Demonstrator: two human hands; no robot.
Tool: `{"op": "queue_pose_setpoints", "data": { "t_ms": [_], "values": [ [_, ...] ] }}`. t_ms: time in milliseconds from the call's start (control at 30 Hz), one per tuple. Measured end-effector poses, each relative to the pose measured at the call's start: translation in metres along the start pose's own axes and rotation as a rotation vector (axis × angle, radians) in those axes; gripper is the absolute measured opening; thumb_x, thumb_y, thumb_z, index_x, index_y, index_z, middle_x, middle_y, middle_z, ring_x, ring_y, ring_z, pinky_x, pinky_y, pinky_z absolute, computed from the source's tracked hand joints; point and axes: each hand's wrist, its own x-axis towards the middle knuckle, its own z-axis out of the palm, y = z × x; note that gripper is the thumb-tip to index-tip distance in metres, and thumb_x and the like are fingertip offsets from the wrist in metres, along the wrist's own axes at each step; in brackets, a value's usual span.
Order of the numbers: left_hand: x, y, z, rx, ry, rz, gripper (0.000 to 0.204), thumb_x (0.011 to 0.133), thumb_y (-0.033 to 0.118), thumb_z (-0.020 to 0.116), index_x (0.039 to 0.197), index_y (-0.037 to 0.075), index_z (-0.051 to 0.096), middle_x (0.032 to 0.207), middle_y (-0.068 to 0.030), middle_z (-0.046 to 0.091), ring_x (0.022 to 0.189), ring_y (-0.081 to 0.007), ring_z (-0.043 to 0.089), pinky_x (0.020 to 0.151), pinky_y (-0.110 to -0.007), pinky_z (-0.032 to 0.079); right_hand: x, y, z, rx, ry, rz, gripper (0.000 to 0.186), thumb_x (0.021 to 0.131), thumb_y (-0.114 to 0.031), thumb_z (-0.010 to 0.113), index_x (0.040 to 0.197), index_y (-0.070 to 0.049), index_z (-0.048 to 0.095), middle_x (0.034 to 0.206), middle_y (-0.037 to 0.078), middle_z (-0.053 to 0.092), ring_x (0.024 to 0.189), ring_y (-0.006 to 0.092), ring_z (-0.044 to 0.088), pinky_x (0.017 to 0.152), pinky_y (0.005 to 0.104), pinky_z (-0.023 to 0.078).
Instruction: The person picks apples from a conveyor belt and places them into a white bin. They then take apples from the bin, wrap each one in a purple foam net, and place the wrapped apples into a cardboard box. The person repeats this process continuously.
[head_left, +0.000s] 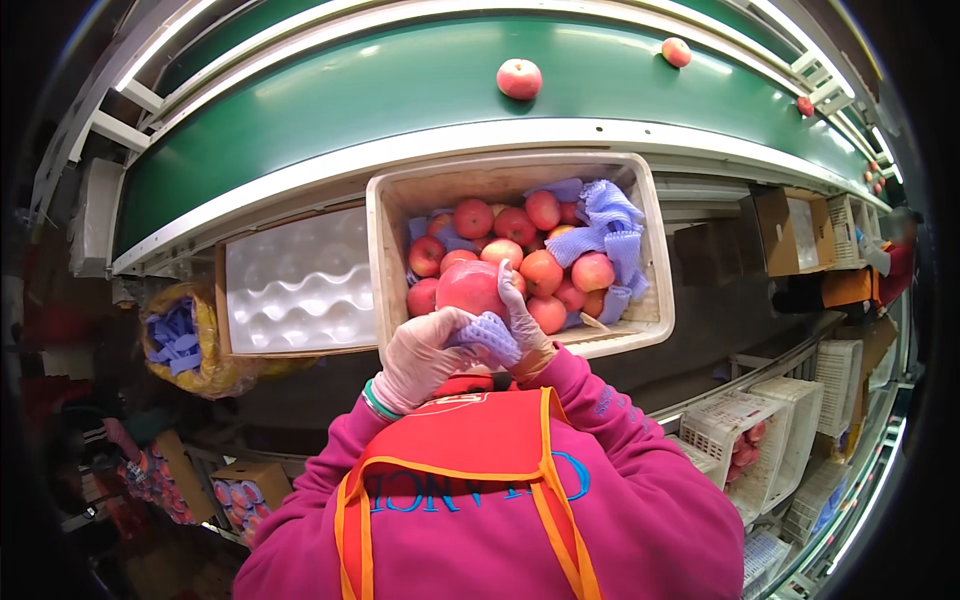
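Note:
In front of my chest, above the near side of a white plastic crate point(656, 280), both gloved hands are together around a large red apple point(470, 288). My left hand point(418, 358) is closed, its thumb and fingers pinching a purple foam net sleeve point(490, 340) just below the apple. My right hand point(526, 332) reaches up the apple's right side and grips it, with the sleeve against its palm. The sleeve lies at the apple's lower end. Inside the crate are several red apples point(541, 272) and loose purple foam sleeves point(608, 215).
Beyond the crate runs a green conveyor belt point(380, 80) carrying a few apples point(519, 79). A box with a white moulded tray point(300, 280) stands left of the crate, beside a yellow bag point(215, 370) of purple sleeves. Stacked crates point(790, 420) stand right; another person point(890, 265) is far right.

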Motion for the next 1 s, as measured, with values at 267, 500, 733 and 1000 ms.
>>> {"op": "queue_pose_setpoints", "data": {
  "t_ms": [267,500,733,1000],
  "values": [
    [0.011,-0.021,-0.013,0.114,0.162,0.372,0.117,0.048,0.022,0.093,0.143,0.002,0.027,0.140,-0.0143,0.037,0.127,-0.0255,0.042,0.107,-0.035,0.036,-0.010,0.008,0.034,-0.578,0.079,-0.362,0.052,0.094,-0.040,0.055,0.132,-0.005,0.046,0.123,0.002,0.049,0.113,0.0128,0.047,0.099,0.0297,0.039],
    [0.017,-0.034,-0.009,-0.107,0.419,0.259,0.109,0.057,0.027,0.089,0.143,0.002,0.026,0.139,-0.0156,0.039,0.125,-0.0254,0.045,0.105,-0.035,0.037,0.000,0.018,0.025,-0.420,-0.021,-0.170,0.028,0.101,-0.032,0.045,0.111,-0.007,0.054,0.092,0.000,0.060,0.079,0.0098,0.057,0.072,0.0224,0.048],
    [0.018,-0.036,-0.010,0.125,0.562,0.361,0.111,0.055,0.030,0.088,0.143,0.002,0.027,0.140,-0.0176,0.038,0.126,-0.0287,0.044,0.106,-0.037,0.036,-0.001,0.013,0.022,-0.513,-0.117,-0.136,0.027,0.101,-0.026,0.045,0.115,-0.003,0.051,0.103,0.001,0.057,0.090,0.0093,0.054,0.080,0.0238,0.048],
    [0.018,-0.037,-0.024,-0.206,0.520,0.166,0.100,0.060,0.031,0.088,0.139,0.001,0.034,0.131,-0.0124,0.047,0.119,-0.0224,0.050,0.100,-0.035,0.044,-0.022,0.003,0.049,-0.828,-0.187,-0.286,0.026,0.098,-0.027,0.052,0.113,-0.006,0.055,0.102,-0.005,0.054,0.091,0.0046,0.049,0.078,0.0220,0.042]
  ]
}}
